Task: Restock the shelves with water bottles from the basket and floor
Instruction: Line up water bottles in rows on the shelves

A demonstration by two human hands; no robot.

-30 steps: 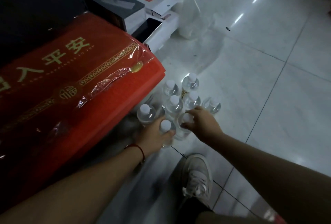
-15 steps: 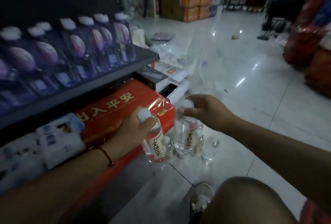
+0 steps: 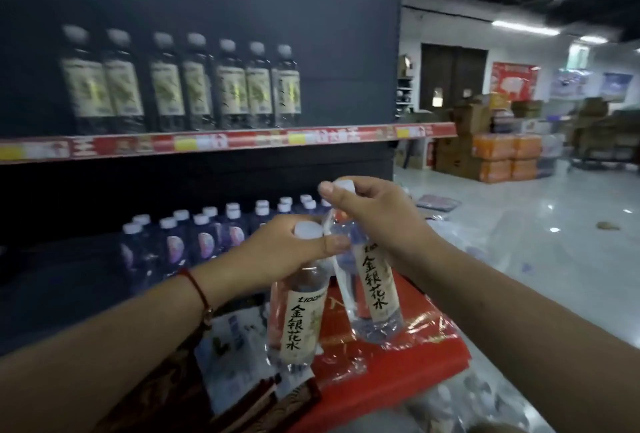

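Both bottles are now riding up from floor level toward the shelves, the left hand (image 3: 277, 252) gripping one honeysuckle water bottle (image 3: 301, 321) by its neck and the right hand (image 3: 377, 221) pinching another bottle (image 3: 375, 290) by its cap, neither yet joining the matching row (image 3: 180, 86) on the upper shelf (image 3: 346, 136).

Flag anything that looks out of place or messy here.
Litter lies on the floor: a flat dark packet and a small brown scrap on the open tiles. The upper shelf has bottles only on its left; its right end stands bare. No spill shows.
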